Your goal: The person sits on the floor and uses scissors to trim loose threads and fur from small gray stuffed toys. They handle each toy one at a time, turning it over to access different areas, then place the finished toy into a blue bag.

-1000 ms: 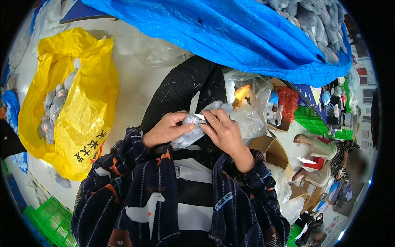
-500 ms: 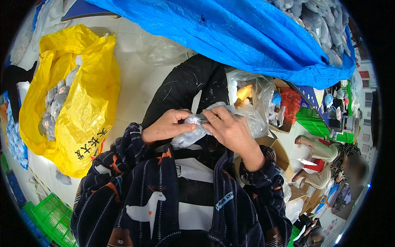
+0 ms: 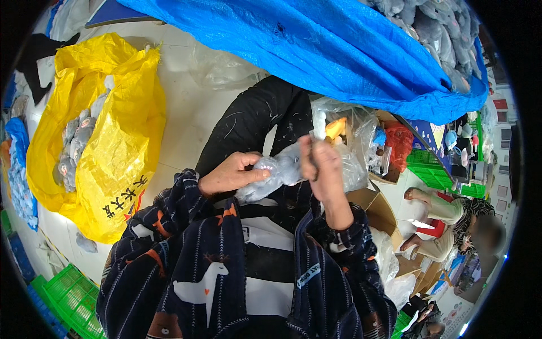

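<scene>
A grey plush toy [image 3: 289, 164] lies over my lap, its fluffy body stretching from the left palm toward the right. My left hand [image 3: 236, 174] is closed around its left part, thumb pressed on top. Just past the toy's right end, my right hand [image 3: 323, 169] is raised with its fingers curled together. Motion blurs it, and whatever sits between its fingers is too unclear to name. My knees in black trousers [image 3: 240, 127] are beneath and beyond the toy.
To the left stands a yellow sack [image 3: 132, 152] with several grey plush toys [image 3: 79, 144]. A blue tarp [image 3: 316, 51] spans the far side, with more grey plush [image 3: 440, 34] behind. Right are a cardboard box [image 3: 378, 209], a clear plastic bag [image 3: 355, 164] and a seated person [image 3: 446, 220].
My right hand has come off the toy, lifting to the right, and more of the toy shows. The left hand keeps its hold. At far left, a person's dark leg has shifted.
</scene>
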A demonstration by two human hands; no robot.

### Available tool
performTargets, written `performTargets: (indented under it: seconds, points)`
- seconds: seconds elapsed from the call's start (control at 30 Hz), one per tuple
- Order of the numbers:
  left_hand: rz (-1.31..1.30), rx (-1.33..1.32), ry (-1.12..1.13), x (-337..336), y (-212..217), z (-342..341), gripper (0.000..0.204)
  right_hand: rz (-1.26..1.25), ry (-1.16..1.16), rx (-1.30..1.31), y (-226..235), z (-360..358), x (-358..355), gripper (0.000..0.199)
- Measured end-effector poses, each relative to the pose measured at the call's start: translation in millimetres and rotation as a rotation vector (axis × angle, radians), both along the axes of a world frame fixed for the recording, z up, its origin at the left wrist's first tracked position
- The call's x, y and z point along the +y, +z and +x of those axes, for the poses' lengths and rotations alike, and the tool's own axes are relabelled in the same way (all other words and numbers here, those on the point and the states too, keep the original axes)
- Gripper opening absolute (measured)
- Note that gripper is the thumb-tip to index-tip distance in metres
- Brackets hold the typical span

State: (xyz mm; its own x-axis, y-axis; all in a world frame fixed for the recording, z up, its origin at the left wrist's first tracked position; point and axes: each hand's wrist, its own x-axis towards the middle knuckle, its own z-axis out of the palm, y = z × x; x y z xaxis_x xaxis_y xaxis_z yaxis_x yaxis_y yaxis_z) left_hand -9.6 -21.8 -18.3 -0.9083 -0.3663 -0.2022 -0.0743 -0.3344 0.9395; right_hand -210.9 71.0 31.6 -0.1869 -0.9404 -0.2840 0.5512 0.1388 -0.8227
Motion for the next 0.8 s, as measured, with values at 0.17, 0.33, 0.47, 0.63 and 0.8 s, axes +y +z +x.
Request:
performTargets:
  seconds: [0.17, 0.33, 0.47, 0.63, 0.8]
  points:
    - [0.008, 0.031, 0.032, -2, 0, 0, 0.017, -0.077, 0.15, 0.872, 4, 20, -4, 0.04]
    - [-0.386, 0.117, 0.087, 1, -1, 3, 0.022, -0.328, 0.148, 1.348, -13, 36, -5, 0.017]
    - [-0.548, 0.239, 0.23, 7, 2, -6, 0.018, 0.148, 0.013, 0.621, -15, 45, 1, 0.017]
    - [-0.577, 0.209, 0.311, 16, -3, -3, 0.02, 0.181, -0.223, -0.062, -8, 43, 4, 0.02]
    - [-0.309, -0.005, 0.431, 10, -7, 13, 0.02, 0.081, -0.284, -0.22, 32, -4, 15, 0.012]
